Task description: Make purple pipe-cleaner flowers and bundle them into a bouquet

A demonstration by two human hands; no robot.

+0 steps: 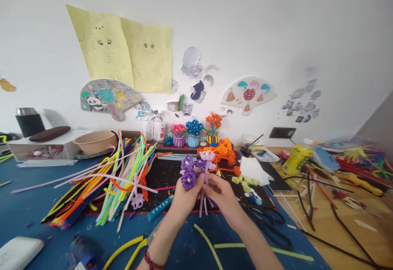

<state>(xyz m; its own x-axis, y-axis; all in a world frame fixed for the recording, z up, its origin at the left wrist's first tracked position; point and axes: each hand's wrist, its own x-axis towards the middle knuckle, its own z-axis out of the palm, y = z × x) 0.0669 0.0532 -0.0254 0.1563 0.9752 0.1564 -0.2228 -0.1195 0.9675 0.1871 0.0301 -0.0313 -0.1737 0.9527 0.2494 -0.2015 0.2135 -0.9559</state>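
Near the middle of the desk, my left hand [184, 195] is closed around the stems of several dark purple pipe-cleaner flowers [188, 178] with pale centres. My right hand [221, 191] touches it, its fingers pinched on the stem of a light purple pipe-cleaner flower [207, 156] beside the dark ones. Stem ends stick out below both hands. A single lilac flower [137, 201] lies to the left on loose pipe cleaners [123, 184]. To the right of my hands are a heap of orange pipe-cleaner flowers [222, 151] and small pale yellow pieces [245, 183].
Potted flowers [194, 130] stand along the wall. Black scissors [270, 225] lie by my right forearm, a teal tube [160, 208] by my left wrist. A blue glue gun [82, 253] sits front left. At right stands a yellow bottle [297, 159] among loose pipe cleaners.
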